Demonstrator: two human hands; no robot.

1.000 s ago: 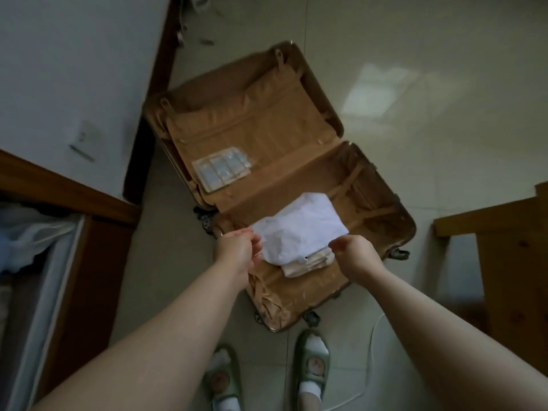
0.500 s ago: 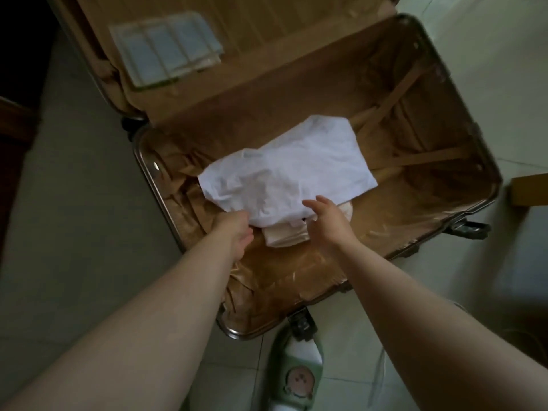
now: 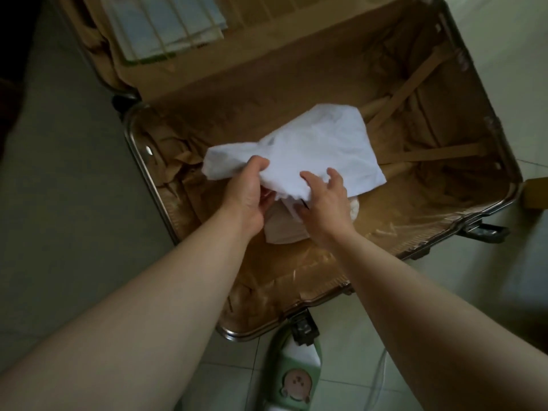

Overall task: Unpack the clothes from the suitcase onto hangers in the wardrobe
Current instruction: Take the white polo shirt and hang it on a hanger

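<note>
An open suitcase point(image 3: 139, 155) with tan lining lies on the tiled floor. A crumpled white garment point(image 3: 320, 143) sits in its near half, on top of a folded cream garment point(image 3: 281, 229). My left hand point(image 3: 247, 191) is shut on the white garment's near left edge and lifts it. My right hand point(image 3: 324, 200) rests on the garment's near edge with fingers spread, thumb tucked under the cloth. No wardrobe or hangers are in view.
A clear plastic compartment box point(image 3: 166, 22) lies in the suitcase's far half. Tan straps point(image 3: 415, 84) cross the near half's right side. A green slipper point(image 3: 296, 378) on my foot stands just before the suitcase's wheel point(image 3: 304, 327). A wooden edge point(image 3: 536, 194) shows at far right.
The view has closed in on the suitcase as I leaned down. My left hand took hold of the white garment and bunched it upward; my right hand moved onto its near edge.
</note>
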